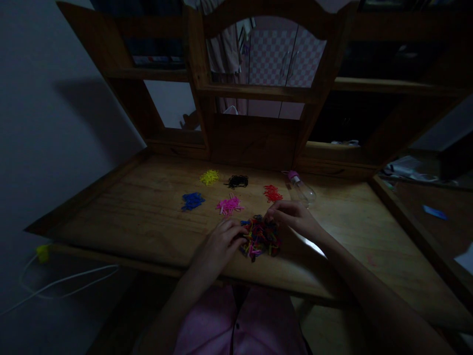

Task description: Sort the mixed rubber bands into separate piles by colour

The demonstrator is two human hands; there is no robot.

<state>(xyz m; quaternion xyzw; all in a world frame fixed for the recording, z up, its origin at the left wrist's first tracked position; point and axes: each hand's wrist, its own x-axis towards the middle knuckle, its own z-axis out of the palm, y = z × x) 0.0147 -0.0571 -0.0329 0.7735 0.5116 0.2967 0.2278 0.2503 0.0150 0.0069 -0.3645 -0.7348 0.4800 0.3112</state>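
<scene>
A mixed heap of small coloured rubber bands lies near the table's front edge, between my two hands. My left hand rests at the heap's left side, its fingers slightly bent and apart, with the tips touching the bands. At the heap's upper right, my right hand has thumb and forefinger pinched together; whatever is between them is too small and dark to make out. Beyond the heap lie single-colour piles: pink bands, blue bands, yellow bands, black bands and red bands.
A clear bulb-shaped bottle with a pink cap lies on its side behind my right hand. The wooden table backs onto a shelf unit. White cables hang at the left, and a side surface stands at the right.
</scene>
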